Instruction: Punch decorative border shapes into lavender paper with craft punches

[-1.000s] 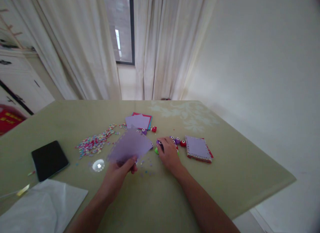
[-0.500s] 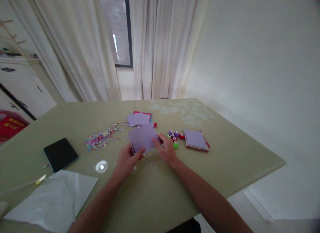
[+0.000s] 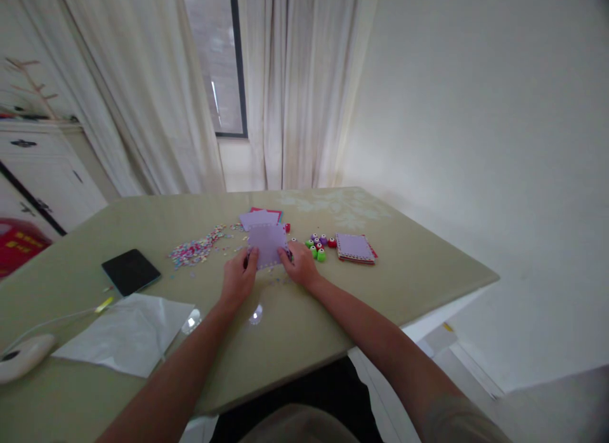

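Observation:
Both hands hold one square purple paper card (image 3: 268, 243) above the table, with small holes punched along its edges. My left hand (image 3: 239, 277) pinches its left side, thumb on the face. On the right side, my right hand (image 3: 301, 263) grips it the same way. Just right of that hand sit several small craft punches (image 3: 318, 245) in green, purple and red, with eye-like tops. Beyond them lies a stack of punched cards (image 3: 354, 248), purple on top with red edges showing. Behind the held card are plain purple sheets (image 3: 257, 217) over red and blue ones, partly hidden.
Colourful paper confetti (image 3: 197, 249) is heaped left of my hands. A dark tablet-like slab (image 3: 130, 271), a white plastic bag (image 3: 133, 335) and a white mouse-shaped device (image 3: 26, 357) with a cable lie on the left of the table (image 3: 295, 341).
My right hand has left the craft punches and taken the card's right side. The card, first tilted in my left hand, is now squarer between both hands. The view has shifted.

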A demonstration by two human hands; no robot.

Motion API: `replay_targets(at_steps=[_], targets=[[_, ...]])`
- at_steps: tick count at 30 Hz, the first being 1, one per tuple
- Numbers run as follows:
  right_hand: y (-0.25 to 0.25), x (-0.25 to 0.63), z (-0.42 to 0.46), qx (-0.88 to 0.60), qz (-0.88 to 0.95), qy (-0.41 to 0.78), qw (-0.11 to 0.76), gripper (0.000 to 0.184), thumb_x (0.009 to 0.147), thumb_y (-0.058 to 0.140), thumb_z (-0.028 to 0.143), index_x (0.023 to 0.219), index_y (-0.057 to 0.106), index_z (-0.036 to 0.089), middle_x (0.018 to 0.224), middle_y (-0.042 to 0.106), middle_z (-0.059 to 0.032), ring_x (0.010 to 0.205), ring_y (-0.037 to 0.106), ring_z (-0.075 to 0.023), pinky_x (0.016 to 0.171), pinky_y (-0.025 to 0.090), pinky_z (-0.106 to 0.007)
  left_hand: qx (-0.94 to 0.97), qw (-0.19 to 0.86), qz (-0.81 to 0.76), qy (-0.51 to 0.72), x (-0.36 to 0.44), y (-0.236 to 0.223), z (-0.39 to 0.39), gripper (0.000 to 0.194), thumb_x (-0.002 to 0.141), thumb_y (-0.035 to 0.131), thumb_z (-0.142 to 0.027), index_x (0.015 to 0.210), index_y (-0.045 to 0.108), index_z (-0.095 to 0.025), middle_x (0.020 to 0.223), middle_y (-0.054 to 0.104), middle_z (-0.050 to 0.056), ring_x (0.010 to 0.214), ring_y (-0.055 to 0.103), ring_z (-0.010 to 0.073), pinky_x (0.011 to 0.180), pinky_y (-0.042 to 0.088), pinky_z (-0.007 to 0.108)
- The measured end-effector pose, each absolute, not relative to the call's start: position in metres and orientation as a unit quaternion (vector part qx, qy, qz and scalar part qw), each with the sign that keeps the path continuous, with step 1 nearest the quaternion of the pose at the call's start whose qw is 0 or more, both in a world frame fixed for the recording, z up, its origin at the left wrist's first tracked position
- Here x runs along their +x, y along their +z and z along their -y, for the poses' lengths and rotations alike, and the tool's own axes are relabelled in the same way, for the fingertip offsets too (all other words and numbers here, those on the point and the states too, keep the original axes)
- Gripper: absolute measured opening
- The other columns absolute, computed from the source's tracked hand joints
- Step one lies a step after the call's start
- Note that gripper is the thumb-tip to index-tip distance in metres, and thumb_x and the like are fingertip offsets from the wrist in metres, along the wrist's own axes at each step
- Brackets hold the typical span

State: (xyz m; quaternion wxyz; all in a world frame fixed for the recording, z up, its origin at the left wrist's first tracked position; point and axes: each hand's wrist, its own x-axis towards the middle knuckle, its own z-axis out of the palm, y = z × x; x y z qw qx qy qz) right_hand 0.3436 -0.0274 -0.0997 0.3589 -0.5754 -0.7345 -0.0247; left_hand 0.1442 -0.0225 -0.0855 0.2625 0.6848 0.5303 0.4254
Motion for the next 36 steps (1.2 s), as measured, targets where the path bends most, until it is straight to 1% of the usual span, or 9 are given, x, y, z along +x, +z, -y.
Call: replay_targets(at_steps=[1, 3, 6, 13, 18, 21, 27, 32, 36], targets=[[-0.099, 0.343, 0.028, -0.575, 0.742, -0.033, 0.342, 0.032, 0.110, 0.050, 0.038, 0.089, 0.064, 0.020, 0.087, 0.070, -0.0094, 0.084, 0.060, -0.0248, 0.082, 0.041, -0.034, 0.690, 0.252, -0.538, 0.414, 0.144, -0.086, 0.023, 0.027, 0.106, 0.068, -0.042, 0.114, 0.072, -0.016, 0.105, 0.075, 0.005, 0.086, 0.073, 0.0197, 0.079, 0.063, 0.038], [-0.095, 0.342, 0.029, -0.574, 0.757, -0.046, 0.309, 0.030, 0.110, 0.051, 0.037, 0.092, 0.066, 0.019, 0.088, 0.073, -0.0102, 0.084, 0.061, -0.0248, 0.082, 0.041, -0.033, 0.701, 0.232, -0.549, 0.392, 0.144, -0.087, 0.023, 0.033, 0.104, 0.072, -0.039, 0.129, 0.070, -0.017, 0.125, 0.074, 0.009, 0.102, 0.075, 0.0242, 0.088, 0.065, 0.045], [-0.089, 0.339, 0.030, -0.571, 0.775, -0.065, 0.264, 0.029, 0.111, 0.051, 0.036, 0.098, 0.069, 0.017, 0.094, 0.077, -0.0127, 0.087, 0.064, -0.0254, 0.084, 0.041, -0.033, 0.717, 0.198, -0.560, 0.365, 0.145, -0.086, 0.024, 0.037, 0.104, 0.072, -0.037, 0.136, 0.067, -0.019, 0.135, 0.071, 0.011, 0.111, 0.074, 0.0270, 0.093, 0.064, 0.048], [-0.076, 0.332, 0.039, -0.556, 0.806, -0.105, 0.171, 0.034, 0.114, 0.047, 0.035, 0.112, 0.072, 0.011, 0.111, 0.080, -0.0201, 0.102, 0.070, -0.0284, 0.092, 0.042, -0.036, 0.776, 0.127, -0.545, 0.291, 0.149, -0.082, 0.036, 0.038, 0.104, 0.072, -0.037, 0.137, 0.067, -0.019, 0.138, 0.070, 0.011, 0.114, 0.073, 0.0278, 0.095, 0.064, 0.050], [-0.067, 0.332, 0.051, -0.537, 0.826, -0.124, 0.118, 0.034, 0.113, 0.048, 0.034, 0.119, 0.072, 0.010, 0.120, 0.079, -0.0220, 0.111, 0.071, -0.0303, 0.099, 0.042, -0.038, 0.817, 0.093, -0.524, 0.221, 0.152, -0.076, 0.050, 0.039, 0.104, 0.072, -0.037, 0.137, 0.067, -0.019, 0.138, 0.070, 0.012, 0.115, 0.073, 0.0281, 0.095, 0.064, 0.050], [-0.059, 0.334, 0.059, -0.538, 0.826, -0.136, 0.101, 0.034, 0.112, 0.048, 0.031, 0.121, 0.071, 0.009, 0.121, 0.078, -0.0238, 0.113, 0.071, -0.0313, 0.100, 0.043, -0.039, 0.830, 0.074, -0.520, 0.189, 0.151, -0.074, 0.058, 0.039, 0.104, 0.072, -0.037, 0.138, 0.067, -0.020, 0.138, 0.070, 0.012, 0.115, 0.073, 0.0283, 0.096, 0.064, 0.050], [-0.036, 0.341, 0.078, -0.551, 0.810, -0.174, 0.098, 0.039, 0.114, 0.038, 0.029, 0.126, 0.068, 0.007, 0.126, 0.076, -0.0266, 0.119, 0.070, -0.0324, 0.104, 0.043, -0.040, 0.838, 0.035, -0.524, 0.148, 0.145, -0.064, 0.070, 0.038, 0.104, 0.072, -0.038, 0.137, 0.067, -0.020, 0.139, 0.070, 0.012, 0.115, 0.073, 0.0282, 0.096, 0.063, 0.050], [-0.019, 0.351, 0.092, -0.564, 0.798, -0.195, 0.082, 0.040, 0.114, 0.037, 0.029, 0.128, 0.067, 0.008, 0.122, 0.078, -0.0261, 0.115, 0.073, -0.0333, 0.098, 0.046, -0.041, 0.838, -0.009, -0.527, 0.143, 0.145, -0.040, 0.073, 0.038, 0.104, 0.072, -0.038, 0.137, 0.067, -0.020, 0.138, 0.070, 0.012, 0.115, 0.073, 0.0280, 0.096, 0.064, 0.050], [-0.006, 0.360, 0.094, -0.579, 0.787, -0.202, 0.063, 0.045, 0.115, 0.031, 0.032, 0.135, 0.062, 0.007, 0.118, 0.079, -0.0273, 0.109, 0.076, -0.0352, 0.091, 0.049, -0.042, 0.830, -0.053, -0.536, 0.144, 0.147, -0.017, 0.070, 0.037, 0.104, 0.072, -0.039, 0.135, 0.068, -0.019, 0.136, 0.071, 0.011, 0.113, 0.074, 0.0275, 0.095, 0.063, 0.050]])
